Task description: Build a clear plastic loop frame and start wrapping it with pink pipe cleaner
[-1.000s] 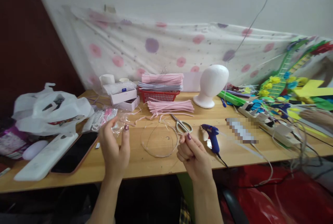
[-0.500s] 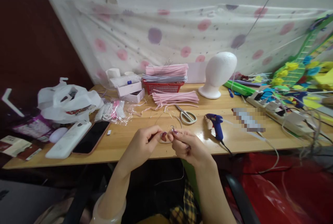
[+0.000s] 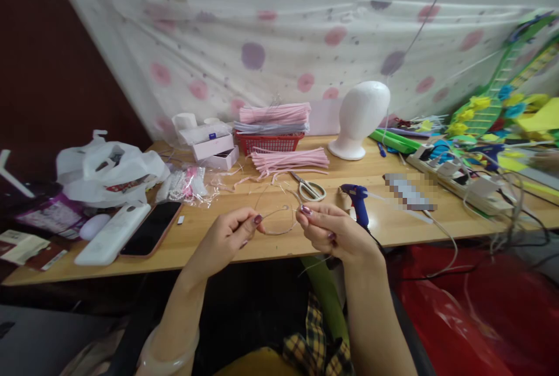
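My left hand [image 3: 231,236] is closed in a pinch on a thin wire [image 3: 273,212], whose tip reaches right and ends in a small curl or bead. My right hand [image 3: 329,230] pinches thumb against forefinger, close to that tip but apart from it. A fine strand [image 3: 311,267] trails below the right hand, over the table's front edge. What lies between the right fingertips is mostly hidden. Between and behind the hands, a thin wire hoop [image 3: 279,233] rests on the table. Scissors [image 3: 311,191] with pale handles lie just behind the right hand.
A blue glue gun [image 3: 360,204] lies right of my right hand. Behind are pink fuzzy stems [image 3: 290,160], a red basket [image 3: 271,142] and a white foam head [image 3: 364,114]. A phone [image 3: 151,229] and a white plastic bag [image 3: 109,169] lie left. A power strip [image 3: 463,184] stands right.
My hands have moved apart from near contact, the right one shifting rightward. The wire tip now shows between them. The view has shifted slightly.
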A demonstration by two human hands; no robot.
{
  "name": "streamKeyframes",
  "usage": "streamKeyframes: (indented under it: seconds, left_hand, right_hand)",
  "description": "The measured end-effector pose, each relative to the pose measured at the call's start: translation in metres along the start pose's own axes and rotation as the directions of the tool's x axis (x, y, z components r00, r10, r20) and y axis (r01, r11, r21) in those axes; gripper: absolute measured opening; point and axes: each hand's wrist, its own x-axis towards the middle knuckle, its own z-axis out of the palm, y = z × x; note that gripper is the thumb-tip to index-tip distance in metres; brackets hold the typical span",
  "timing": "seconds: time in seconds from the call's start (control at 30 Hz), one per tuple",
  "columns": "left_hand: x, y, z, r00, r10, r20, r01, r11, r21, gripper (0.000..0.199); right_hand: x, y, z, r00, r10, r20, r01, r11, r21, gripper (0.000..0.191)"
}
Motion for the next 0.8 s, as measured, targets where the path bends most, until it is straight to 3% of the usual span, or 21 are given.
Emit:
streamKeyframes:
  seconds: [0.1,0.17,0.23,0.4,0.57,0.67,0.8]
  left_hand:
    - [0.004,0.0,0.007,0.979,-0.121,0.166,0.159,0.958,-0.24,0.043]
    - [0.008,0.001,0.011,0.965,-0.161,0.206,0.231,0.894,-0.383,0.044]
    - [0.012,0.0,0.009,0.962,-0.186,0.2,0.265,0.814,-0.517,0.042]
    - [0.014,-0.009,-0.005,0.948,-0.296,0.118,0.278,0.589,-0.759,0.035]
    - [0.013,-0.012,-0.009,0.905,-0.413,0.099,0.254,0.34,-0.905,0.052]
    - [0.012,-0.012,-0.01,0.923,-0.371,0.103,0.225,0.303,-0.926,0.052]
    - [0.009,-0.014,-0.013,0.964,-0.242,0.107,0.199,0.4,-0.895,0.038]
  right_hand:
    - [0.005,-0.003,-0.001,0.994,0.103,0.034,-0.098,0.987,-0.126,0.031]
    - [0.009,-0.002,-0.001,0.982,0.176,0.073,-0.162,0.974,-0.161,0.031]
    - [0.012,0.0,-0.003,0.977,0.185,0.109,-0.173,0.978,-0.114,0.031]
    - [0.012,0.011,-0.014,0.992,0.077,0.096,-0.087,0.991,0.101,0.026]
    - [0.012,0.022,-0.021,0.995,0.048,0.089,-0.066,0.977,0.205,0.026]
    - [0.011,0.027,-0.018,0.992,0.069,0.105,-0.086,0.981,0.172,0.021]
    - [0.007,0.031,-0.014,0.995,0.071,0.07,-0.08,0.986,0.143,0.019]
